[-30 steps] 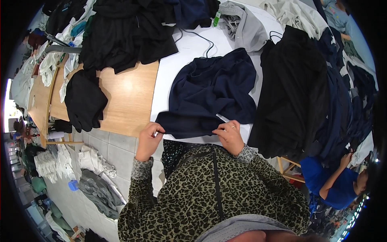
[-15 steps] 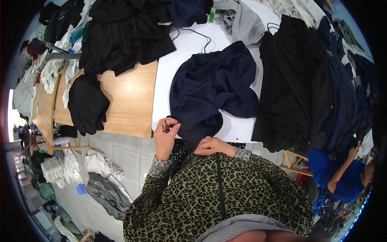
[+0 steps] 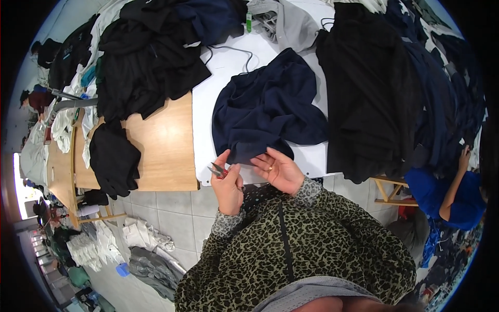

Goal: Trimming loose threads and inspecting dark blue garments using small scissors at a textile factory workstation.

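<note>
A navy blue garment (image 3: 265, 104) lies loosely bunched on the white tabletop in front of me. Tucked in my left hand (image 3: 227, 190) is a pair of small thread snips (image 3: 220, 171) with red on the handle, its metal points sticking out to the left. The forefinger of that hand reaches the garment's near left edge. Palm turned up and fingers apart, my right hand (image 3: 283, 174) is at the garment's near edge, with the fingertips close to the cloth. Whether they touch it, I cannot tell.
Black garments (image 3: 150, 62) are heaped at the far left, and a folded black one (image 3: 112, 158) lies on the wooden tabletop (image 3: 166, 151). A tall black pile (image 3: 369, 99) flanks the right side. Grey cloth (image 3: 293, 26) lies beyond. A person in blue (image 3: 452, 197) is at right.
My right hand has moved up from the table's near edge and turned palm up beside the garment. The snips in my left hand now show more plainly. The view has shifted slightly.
</note>
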Tool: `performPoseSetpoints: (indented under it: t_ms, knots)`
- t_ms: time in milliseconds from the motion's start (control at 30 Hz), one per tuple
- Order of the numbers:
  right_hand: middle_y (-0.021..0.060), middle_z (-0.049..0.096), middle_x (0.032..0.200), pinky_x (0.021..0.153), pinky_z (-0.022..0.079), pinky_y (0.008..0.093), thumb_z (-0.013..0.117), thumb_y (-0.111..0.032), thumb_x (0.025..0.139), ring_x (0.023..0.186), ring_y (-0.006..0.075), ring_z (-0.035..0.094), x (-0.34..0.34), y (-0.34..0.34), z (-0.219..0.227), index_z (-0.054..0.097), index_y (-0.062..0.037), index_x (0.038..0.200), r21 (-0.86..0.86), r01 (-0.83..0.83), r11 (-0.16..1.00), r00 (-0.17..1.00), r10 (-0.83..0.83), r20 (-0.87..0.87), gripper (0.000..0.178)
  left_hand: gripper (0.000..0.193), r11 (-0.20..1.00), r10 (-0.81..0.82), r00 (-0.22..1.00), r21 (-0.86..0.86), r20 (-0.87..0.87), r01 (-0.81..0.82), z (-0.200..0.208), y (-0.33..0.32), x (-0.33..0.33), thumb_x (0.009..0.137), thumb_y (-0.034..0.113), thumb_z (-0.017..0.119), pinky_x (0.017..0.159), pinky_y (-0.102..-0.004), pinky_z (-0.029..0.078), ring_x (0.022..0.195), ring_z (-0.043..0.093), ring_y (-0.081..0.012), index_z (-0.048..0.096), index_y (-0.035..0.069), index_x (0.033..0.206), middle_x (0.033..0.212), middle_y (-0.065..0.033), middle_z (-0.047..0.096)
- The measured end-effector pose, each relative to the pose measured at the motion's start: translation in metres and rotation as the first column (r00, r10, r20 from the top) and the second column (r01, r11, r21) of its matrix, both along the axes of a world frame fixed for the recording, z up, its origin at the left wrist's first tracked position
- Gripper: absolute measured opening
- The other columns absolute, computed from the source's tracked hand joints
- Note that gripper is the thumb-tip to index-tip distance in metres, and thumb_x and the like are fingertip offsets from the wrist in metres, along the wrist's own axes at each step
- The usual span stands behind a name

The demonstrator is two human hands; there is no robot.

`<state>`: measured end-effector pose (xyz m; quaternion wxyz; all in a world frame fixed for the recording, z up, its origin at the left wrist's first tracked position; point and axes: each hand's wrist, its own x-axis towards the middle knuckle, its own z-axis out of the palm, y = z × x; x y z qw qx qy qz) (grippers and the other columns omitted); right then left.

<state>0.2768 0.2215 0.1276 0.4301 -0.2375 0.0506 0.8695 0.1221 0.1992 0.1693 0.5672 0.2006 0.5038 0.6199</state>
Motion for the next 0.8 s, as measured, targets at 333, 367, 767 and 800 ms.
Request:
performPoseSetpoints:
  t_ms: [333,367,767,800]
  knots:
    - [0.0086,0.064,0.108,0.092,0.045,0.038,0.048,-0.022,0.094,0.108,0.024,0.057,0.007,-0.015,-0.01,0.059,-0.0051,0.108,-0.015,0.025,1.0,1.0,-0.025,-0.017,0.025,0.042,1.0,-0.026,1.0,-0.01,0.014,0.026,-0.012,-0.013,0.004,0.081,-0.006,0.058,0.041,-0.0185,0.031,0.047,0.041,-0.0041,0.047,-0.002,0.122,0.077,-0.0018,0.054]
    - [0.0083,0.064,0.108,0.092,0.045,0.0377,0.048,-0.023,0.094,0.109,0.0237,0.057,0.007,-0.015,-0.01,0.059,-0.0052,0.108,-0.012,0.027,1.0,0.999,-0.027,-0.022,0.025,0.043,0.999,-0.036,0.999,-0.01,0.007,0.036,-0.013,-0.013,0.005,0.08,-0.006,0.058,0.041,-0.0184,0.031,0.047,0.041,-0.0042,0.047,-0.002,0.122,0.076,-0.0015,0.054]
    - [0.0101,0.063,0.109,0.091,0.045,0.0352,0.048,-0.023,0.094,0.109,0.0231,0.057,-0.001,-0.025,-0.009,0.058,-0.0019,0.109,0.047,-0.029,0.998,1.0,0.029,-0.01,0.028,0.024,0.995,0.055,0.998,-0.084,0.004,-0.055,-0.027,-0.029,0.0,0.08,-0.003,0.061,0.04,-0.0195,0.028,0.043,0.04,-0.0054,0.058,-0.006,0.104,0.064,0.0,0.052]
    - [0.0121,0.063,0.107,0.088,0.047,0.0335,0.049,-0.02,0.093,0.104,0.0224,0.059,0.0,-0.028,-0.02,0.059,0.0004,0.108,0.07,-0.08,0.994,0.996,0.078,0.034,0.027,0.022,0.994,0.092,0.996,-0.054,-0.006,-0.093,-0.029,-0.031,-0.003,0.079,-0.004,0.061,0.04,-0.02,0.028,0.043,0.039,-0.0051,0.06,-0.005,0.101,0.063,-0.0001,0.051]
